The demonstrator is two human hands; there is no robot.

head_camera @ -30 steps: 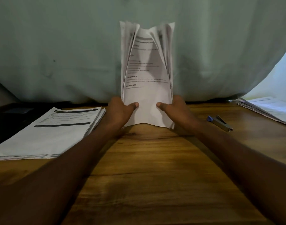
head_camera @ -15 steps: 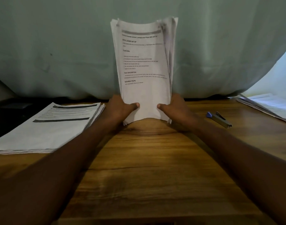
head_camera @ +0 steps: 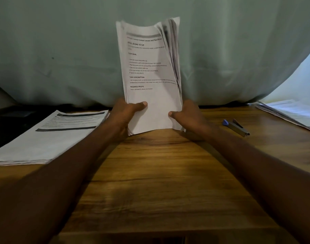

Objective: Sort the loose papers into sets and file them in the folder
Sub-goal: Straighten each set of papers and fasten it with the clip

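Roughly at nine o'clock, a flat pile of printed sheets [head_camera: 50, 136] lies on the wooden desk [head_camera: 159, 173], top page showing dark header bars, its near edge showing many layers. Beyond it, at ten o'clock, the surface goes dark; contents there cannot be made out.

Centre, twelve o'clock: a sheaf of papers [head_camera: 150, 76] stands upright, lower edge touching the desk, tilted a little to the left. Front page carries printed headings, "TASK GOAL", "TASK DESCRIPTION", "REQUIRED PROPS". Top right corner fans open, several sheets splayed apart behind the front one.

Left hand [head_camera: 128, 117] grips the sheaf's lower left edge, thumb pressed across the front page, fingers curled behind. Right hand [head_camera: 189, 118] grips the lower right edge, thumb on the front page and lower than the left thumb, fingers wrapped round the back. Both forearms reach in from six o'clock, flanking a bare strip of desk.

At two o'clock, near the right hand but apart from it, a small metal stapler [head_camera: 237, 127] with a blue end lies on the desk. At three o'clock, a further spread of printed sheets [head_camera: 291, 113] lies at the desk's edge, partly cut off by the frame.

Behind everything hangs a pale green curtain [head_camera: 62, 50], brighter light at its lower right corner.
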